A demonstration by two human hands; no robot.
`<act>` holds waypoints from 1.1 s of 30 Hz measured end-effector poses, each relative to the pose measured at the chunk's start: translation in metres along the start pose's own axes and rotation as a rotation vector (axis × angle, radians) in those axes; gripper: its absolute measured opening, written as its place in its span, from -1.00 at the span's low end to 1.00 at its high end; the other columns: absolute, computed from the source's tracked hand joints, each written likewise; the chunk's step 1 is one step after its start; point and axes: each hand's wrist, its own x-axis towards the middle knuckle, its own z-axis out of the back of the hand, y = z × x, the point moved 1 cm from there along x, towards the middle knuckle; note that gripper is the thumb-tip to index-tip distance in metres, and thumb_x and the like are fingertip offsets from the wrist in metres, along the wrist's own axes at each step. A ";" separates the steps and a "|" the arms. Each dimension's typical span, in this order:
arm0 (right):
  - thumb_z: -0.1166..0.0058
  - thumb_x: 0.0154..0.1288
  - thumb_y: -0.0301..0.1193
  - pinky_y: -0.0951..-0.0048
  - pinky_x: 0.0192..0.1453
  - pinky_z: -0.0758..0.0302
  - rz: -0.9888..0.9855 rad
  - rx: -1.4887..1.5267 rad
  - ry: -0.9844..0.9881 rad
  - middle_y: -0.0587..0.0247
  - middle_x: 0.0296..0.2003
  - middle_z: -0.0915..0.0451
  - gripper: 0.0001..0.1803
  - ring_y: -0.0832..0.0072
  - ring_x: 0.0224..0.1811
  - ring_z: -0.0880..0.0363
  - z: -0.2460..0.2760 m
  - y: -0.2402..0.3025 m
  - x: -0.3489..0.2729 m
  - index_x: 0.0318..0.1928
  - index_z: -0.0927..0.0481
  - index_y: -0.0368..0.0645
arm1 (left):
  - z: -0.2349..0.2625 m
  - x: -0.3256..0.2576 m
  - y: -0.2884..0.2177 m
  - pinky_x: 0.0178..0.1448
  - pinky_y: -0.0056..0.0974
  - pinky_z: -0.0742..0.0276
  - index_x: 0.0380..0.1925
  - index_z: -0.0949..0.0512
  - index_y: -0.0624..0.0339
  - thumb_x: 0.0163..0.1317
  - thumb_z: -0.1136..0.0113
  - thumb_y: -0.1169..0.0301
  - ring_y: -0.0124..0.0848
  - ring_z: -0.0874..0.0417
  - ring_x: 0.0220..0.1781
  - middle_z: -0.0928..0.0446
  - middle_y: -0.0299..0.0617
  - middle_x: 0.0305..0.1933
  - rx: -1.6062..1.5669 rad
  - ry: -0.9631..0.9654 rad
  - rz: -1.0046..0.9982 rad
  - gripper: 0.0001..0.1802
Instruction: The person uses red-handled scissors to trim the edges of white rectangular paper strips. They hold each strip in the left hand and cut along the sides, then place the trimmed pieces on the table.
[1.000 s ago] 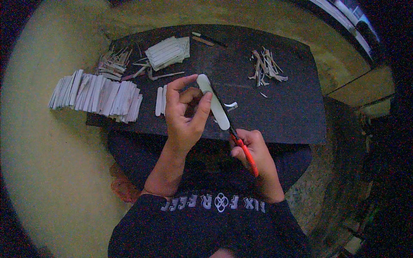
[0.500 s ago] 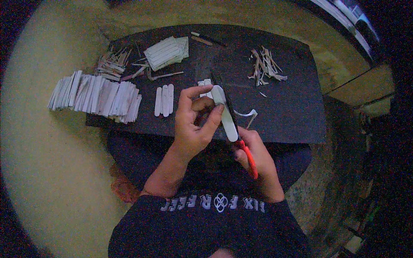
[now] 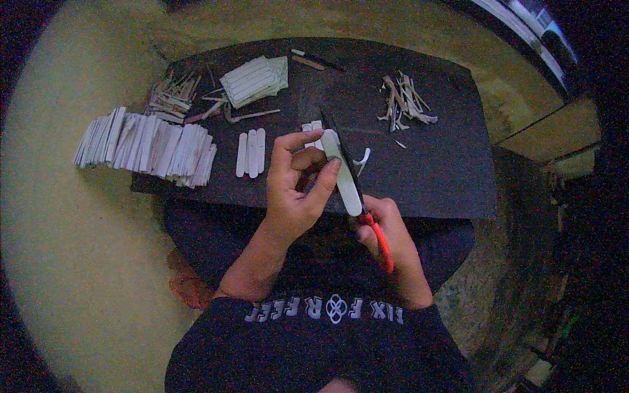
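Observation:
Between the thumb and fingers of my left hand [image 3: 295,187] is a pale, round-ended craft stick [image 3: 350,190], tilted above the table's near edge. My right hand [image 3: 390,229] grips scissors [image 3: 380,245] with red-orange handles. Their dark blades run up along the stick's right edge; whether they are closed is hard to make out. A curled white offcut [image 3: 365,157] shows just right of the blades. On the table, three similar sticks [image 3: 252,152] lie side by side to the left of my left hand, and shorter pale ends [image 3: 311,125] show behind its fingers.
A long row of packed sticks [image 3: 147,147] covers the dark table's [image 3: 445,170] left edge. Beyond it are a heap of thin slivers [image 3: 173,97] and pale sheets [image 3: 249,82] with rounded outlines. A dark pen-like rod [image 3: 327,63] lies at the back, curled scraps [image 3: 403,105] at right.
The white offcut right of the blades has shifted up and left, and less of it shows. Both hands, the stick and the scissors are almost where they were.

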 end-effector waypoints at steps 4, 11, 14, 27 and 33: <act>-0.14 -0.17 0.04 0.43 -0.52 -0.31 0.010 0.001 0.008 0.25 -0.68 -0.40 -0.43 0.56 -0.62 -0.31 -0.001 -0.001 0.000 -0.40 -0.44 -0.26 | -0.001 0.000 0.000 -0.36 -0.54 -0.36 -0.10 -0.16 0.23 0.05 -0.04 0.59 -0.59 -0.47 -0.40 -0.46 -0.20 -0.42 0.004 -0.015 0.008 -0.59; -0.14 -0.17 0.07 0.44 -0.54 -0.31 0.022 0.025 -0.034 0.27 -0.71 -0.38 -0.41 0.58 -0.64 -0.30 -0.005 -0.004 0.001 -0.39 -0.45 -0.25 | 0.000 -0.001 0.002 -0.38 -0.54 -0.35 -0.10 -0.16 0.24 0.05 -0.05 0.58 -0.59 -0.46 -0.40 -0.46 -0.21 -0.42 -0.035 -0.023 0.020 -0.59; -0.15 -0.18 0.07 0.44 -0.55 -0.30 0.035 -0.005 -0.028 0.28 -0.72 -0.37 -0.42 0.59 -0.66 -0.28 -0.003 -0.008 0.002 -0.40 -0.46 -0.25 | 0.001 0.000 0.003 -0.38 -0.55 -0.35 -0.10 -0.16 0.24 0.05 -0.05 0.58 -0.60 -0.46 -0.41 -0.46 -0.22 -0.43 -0.011 -0.018 0.001 -0.59; -0.14 -0.20 0.00 0.36 -0.47 -0.32 0.080 -0.038 -0.084 0.13 -0.63 -0.41 -0.36 0.36 -0.60 -0.36 -0.006 -0.017 0.001 -0.26 -0.37 -0.33 | 0.000 -0.004 0.005 -0.32 -0.50 -0.38 -0.10 -0.19 0.21 0.04 -0.07 0.56 -0.55 -0.50 -0.36 -0.49 -0.16 -0.39 -0.015 0.064 0.097 -0.59; -0.13 -0.24 0.06 0.33 -0.46 -0.33 0.018 0.024 -0.011 0.07 -0.62 -0.40 -0.26 0.28 -0.57 -0.39 -0.003 -0.009 0.003 -0.23 -0.34 -0.38 | -0.002 -0.007 0.006 -0.29 -0.47 -0.40 -0.09 -0.19 0.20 0.03 -0.08 0.56 -0.50 -0.52 -0.32 -0.49 -0.12 -0.34 -0.060 0.077 0.102 -0.58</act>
